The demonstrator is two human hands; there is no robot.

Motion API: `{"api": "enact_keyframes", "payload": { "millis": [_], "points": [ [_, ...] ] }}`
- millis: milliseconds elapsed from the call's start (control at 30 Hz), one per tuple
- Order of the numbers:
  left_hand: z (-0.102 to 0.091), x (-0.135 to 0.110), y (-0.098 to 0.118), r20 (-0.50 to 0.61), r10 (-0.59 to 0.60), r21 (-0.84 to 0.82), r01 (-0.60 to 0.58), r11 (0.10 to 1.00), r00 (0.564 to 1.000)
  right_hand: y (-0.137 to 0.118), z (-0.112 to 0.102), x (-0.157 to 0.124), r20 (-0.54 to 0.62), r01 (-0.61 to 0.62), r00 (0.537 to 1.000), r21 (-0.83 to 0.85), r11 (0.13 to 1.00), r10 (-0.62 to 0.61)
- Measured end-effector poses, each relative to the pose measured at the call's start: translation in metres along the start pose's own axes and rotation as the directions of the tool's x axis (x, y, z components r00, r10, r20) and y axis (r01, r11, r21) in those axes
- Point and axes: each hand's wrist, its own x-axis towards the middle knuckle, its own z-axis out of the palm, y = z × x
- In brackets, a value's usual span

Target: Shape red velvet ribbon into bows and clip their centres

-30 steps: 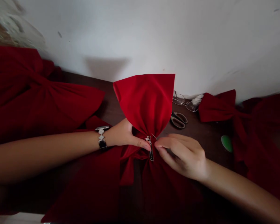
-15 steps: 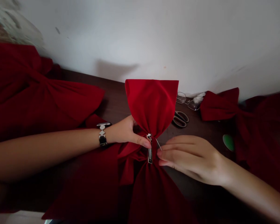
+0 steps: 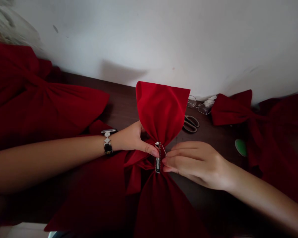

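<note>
A big red velvet bow [image 3: 161, 109] stands on end on the dark table, one loop raised toward the wall. A metal hair clip [image 3: 158, 157] lies along its gathered middle. My left hand [image 3: 132, 138], with a watch on the wrist, pinches the bow's middle beside the clip. My right hand [image 3: 196, 162] is closed with fingers pressed together at the clip's right side, holding a thin needle [image 3: 164, 150] that points up from the fingertips.
More red bows lie at the left [image 3: 39, 99] and right [image 3: 238, 107]. Scissors [image 3: 191, 123], eyeglasses [image 3: 197, 104] and a green object [image 3: 240, 147] sit on the brown table [image 3: 121, 99] near the white wall.
The bow's raised loop shifted right and straightened. My right hand turned flatter and slid in against the clip, the needle still at its fingertips. My left hand kept its pinch.
</note>
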Motion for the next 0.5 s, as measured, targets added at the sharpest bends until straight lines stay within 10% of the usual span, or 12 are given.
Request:
{"api": "enact_keyframes", "payload": {
  "millis": [500],
  "points": [
    [-0.0007,-0.0007,0.0014,-0.002,-0.035,0.043,0.035,0.998,0.999,-0.0003,0.0024,-0.0005,0.034,-0.013,0.999,-0.056,0.998,0.015]
  ]
}}
